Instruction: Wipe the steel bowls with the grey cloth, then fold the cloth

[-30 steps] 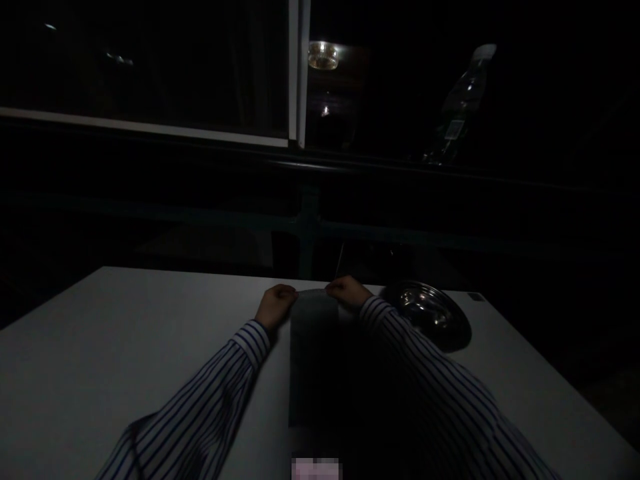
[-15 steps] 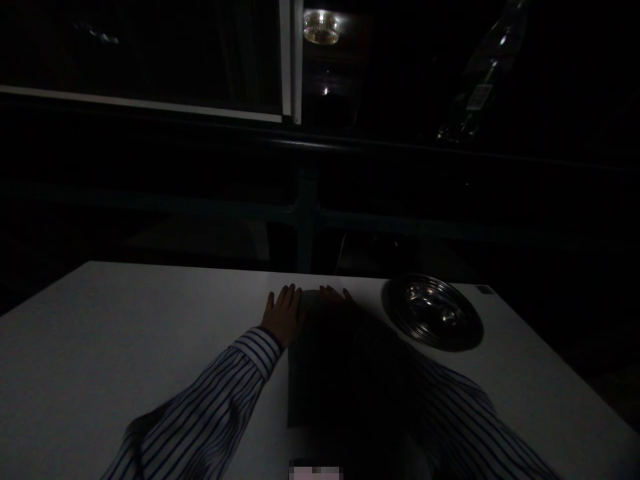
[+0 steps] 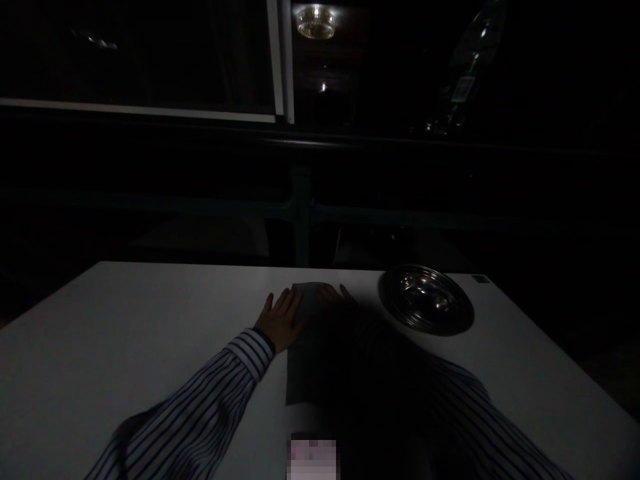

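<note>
The scene is very dark. A long dark cloth (image 3: 305, 360) lies on the white table (image 3: 125, 333), running away from me. My left hand (image 3: 280, 320) lies flat with fingers stretched out on the cloth's far left edge. My right hand (image 3: 333, 295) rests open on the cloth's far end, mostly lost in shadow, only its fingers showing. Both arms wear blue-and-white striped sleeves.
A shiny round metal dish (image 3: 426, 300) sits on the table just right of my right hand. Beyond the table's far edge runs a dark rail with a post (image 3: 301, 213). A glass light fitting (image 3: 315, 20) glows at the top.
A second ago both hands pinched the cloth's far edge. They have since let go and now lie flat on it with fingers spread.
</note>
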`<state>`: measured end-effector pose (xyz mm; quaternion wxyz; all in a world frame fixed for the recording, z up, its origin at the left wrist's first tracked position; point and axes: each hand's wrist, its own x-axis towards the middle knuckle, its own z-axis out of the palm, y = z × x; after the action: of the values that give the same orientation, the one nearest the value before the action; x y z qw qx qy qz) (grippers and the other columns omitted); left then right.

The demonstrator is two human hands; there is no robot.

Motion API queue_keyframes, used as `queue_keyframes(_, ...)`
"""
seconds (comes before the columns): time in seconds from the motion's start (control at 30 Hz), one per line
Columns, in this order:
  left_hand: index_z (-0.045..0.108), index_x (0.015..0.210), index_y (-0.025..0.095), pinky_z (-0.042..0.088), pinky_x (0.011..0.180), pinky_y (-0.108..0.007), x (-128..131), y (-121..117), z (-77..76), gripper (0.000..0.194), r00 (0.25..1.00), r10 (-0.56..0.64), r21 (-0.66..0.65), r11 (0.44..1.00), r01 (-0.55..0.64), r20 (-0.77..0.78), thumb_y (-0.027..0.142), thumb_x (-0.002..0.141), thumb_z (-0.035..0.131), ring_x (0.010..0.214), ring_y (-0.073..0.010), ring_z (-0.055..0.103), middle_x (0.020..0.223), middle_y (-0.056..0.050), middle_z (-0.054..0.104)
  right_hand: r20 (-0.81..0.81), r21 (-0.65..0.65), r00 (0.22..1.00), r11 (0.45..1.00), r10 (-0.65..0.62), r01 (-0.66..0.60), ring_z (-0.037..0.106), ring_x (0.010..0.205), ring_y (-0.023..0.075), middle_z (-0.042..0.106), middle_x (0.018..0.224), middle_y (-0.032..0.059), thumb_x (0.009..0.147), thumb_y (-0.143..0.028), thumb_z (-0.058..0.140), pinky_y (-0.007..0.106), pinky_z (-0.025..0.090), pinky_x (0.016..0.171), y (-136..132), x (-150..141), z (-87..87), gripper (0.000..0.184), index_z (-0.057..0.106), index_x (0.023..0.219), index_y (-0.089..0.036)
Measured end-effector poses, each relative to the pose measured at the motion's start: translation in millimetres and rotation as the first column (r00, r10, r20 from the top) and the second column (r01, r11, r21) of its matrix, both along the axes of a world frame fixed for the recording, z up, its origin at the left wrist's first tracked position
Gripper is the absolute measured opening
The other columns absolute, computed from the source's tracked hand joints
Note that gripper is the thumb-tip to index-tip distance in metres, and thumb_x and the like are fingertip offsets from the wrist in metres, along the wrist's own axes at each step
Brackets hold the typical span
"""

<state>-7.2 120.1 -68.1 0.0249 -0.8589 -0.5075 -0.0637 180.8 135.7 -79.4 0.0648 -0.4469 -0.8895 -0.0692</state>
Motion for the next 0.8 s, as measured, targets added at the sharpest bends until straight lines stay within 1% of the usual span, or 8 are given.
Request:
queue_keyframes(0.13,0.026,0.129,0.014,0.019,0.096,-0.051,-4,-3,8.2,0.062,1.0,-0.003,0.001,1.0,0.003,0.015,0.051,0.081,0.022,0.123,-0.0274,0.023,0.135,-0.013,0.026,0.012,-0.016,1.0,1.0,0.011,-0.011,0.026,0.122,0.0253,0.031,0.132,0.0137,0.084,-0.034,0.03,0.054,0.025,0.094,-1,2,8.0,0.049,0.033,0.124,-0.007)
queue_keyframes(0.23,0.023,0.13,0.017,0.018,0.098,-0.049,-9,-9,11.0,0.058,0.991,-0.134,0.049,0.99,0.133,0.027,0.049,0.082,0.023,0.125,-0.0249,0.02,0.136,-0.011,0.025,0.011,0.0,1.0,1.0,0.016,-0.016,0.025,0.122,0.0249,0.03,0.132,0.0141,0.084,-0.033,0.029,0.052,0.024,0.095,-6,3,9.8,0.048,0.032,0.125,-0.008)
queue_keyframes(0.33,0.024,0.13,0.017,0.017,0.098,-0.049,-13,-16,8.8,0.059,0.973,-0.23,0.015,0.973,0.23,0.001,0.049,0.081,0.025,0.124,-0.0245,0.022,0.135,-0.012,0.027,0.022,-0.009,0.999,0.999,0.032,-0.031,0.027,0.122,0.0249,0.032,0.131,0.0141,0.084,-0.033,0.032,0.052,0.023,0.095,-12,6,7.6,0.046,0.034,0.124,-0.009)
queue_keyframes(0.47,0.021,0.131,0.017,0.016,0.098,-0.05,-17,-25,9.4,0.061,0.975,-0.222,-0.005,0.975,0.222,0.005,0.051,0.081,0.025,0.125,-0.0249,0.02,0.136,-0.012,0.024,0.036,0.005,0.999,1.0,0.023,-0.024,0.028,0.121,0.0243,0.031,0.131,0.0133,0.085,-0.033,0.03,0.052,0.023,0.096,-20,10,4.9,0.045,0.035,0.124,-0.01)
queue_keyframes(0.53,0.018,0.132,0.018,0.015,0.099,-0.048,-18,-31,11.2,0.061,0.97,-0.244,0.006,0.97,0.244,0.0,0.051,0.081,0.025,0.125,-0.024,0.018,0.137,-0.011,0.022,0.041,0.027,0.998,0.998,0.052,-0.053,0.028,0.121,0.024,0.03,0.132,0.0127,0.086,-0.032,0.027,0.051,0.023,0.096,-25,10,4.5,0.044,0.035,0.124,-0.01)
queue_keyframes(0.6,0.02,0.131,0.017,0.013,0.099,-0.048,-19,-38,11.8,0.063,0.967,-0.255,0.004,0.967,0.255,-0.02,0.052,0.08,0.026,0.125,-0.024,0.019,0.137,-0.011,0.023,0.046,0.026,0.995,0.995,0.091,-0.092,0.028,0.121,0.0244,0.031,0.132,0.0128,0.086,-0.031,0.028,0.051,0.024,0.095,-32,9,4.6,0.044,0.034,0.124,-0.01)
queue_keyframes(0.7,0.026,0.129,0.015,0.013,0.099,-0.049,-18,-47,10.9,0.064,0.974,-0.222,0.011,0.975,0.222,-0.034,0.054,0.078,0.028,0.124,-0.0249,0.022,0.134,-0.013,0.028,0.025,0.017,0.993,0.994,0.111,-0.112,0.03,0.12,0.0257,0.034,0.13,0.0146,0.085,-0.028,0.029,0.05,0.025,0.095,-43,9,6.8,0.042,0.036,0.123,-0.01)
queue_keyframes(0.8,0.024,0.13,0.016,0.013,0.099,-0.049,-18,-56,11.0,0.064,0.977,-0.214,0.051,0.975,0.215,-0.02,0.053,0.078,0.029,0.124,-0.0253,0.021,0.135,-0.013,0.027,0.005,0.028,0.992,0.991,0.127,-0.127,0.032,0.117,0.0263,0.035,0.128,0.0149,0.085,-0.028,0.034,0.05,0.026,0.094,-54,7,11.4,0.039,0.038,0.12,-0.011)
